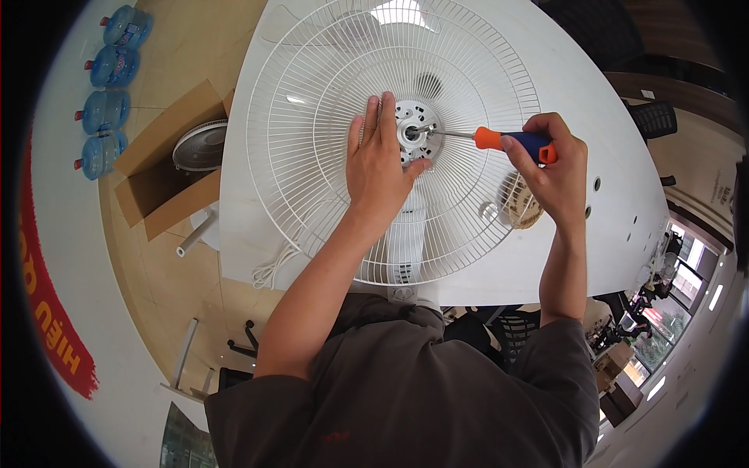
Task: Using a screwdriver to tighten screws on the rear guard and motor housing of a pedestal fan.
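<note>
A large round white wire fan grille [328,90] lies over the white table, attached around the white hub [425,115] of a fan. My left hand [377,168] rests flat on the wires at the hub's left side, fingers stretched out and thumb below the centre. In my right hand [563,160] is a screwdriver [491,139] with an orange and blue handle. Its shaft points left, and the tip reaches the metal shaft area at the hub's centre; exact contact is too small to tell. Below the hub, the white fan body [406,242] runs toward me under the grille.
Under the grille's right side sits a round beige slotted part [520,201]. A white cable [273,269] lies coiled at the table's [562,265] near left edge. On the floor to the left are an open cardboard box [160,160] holding another grille [201,147], and several blue water bottles [107,111].
</note>
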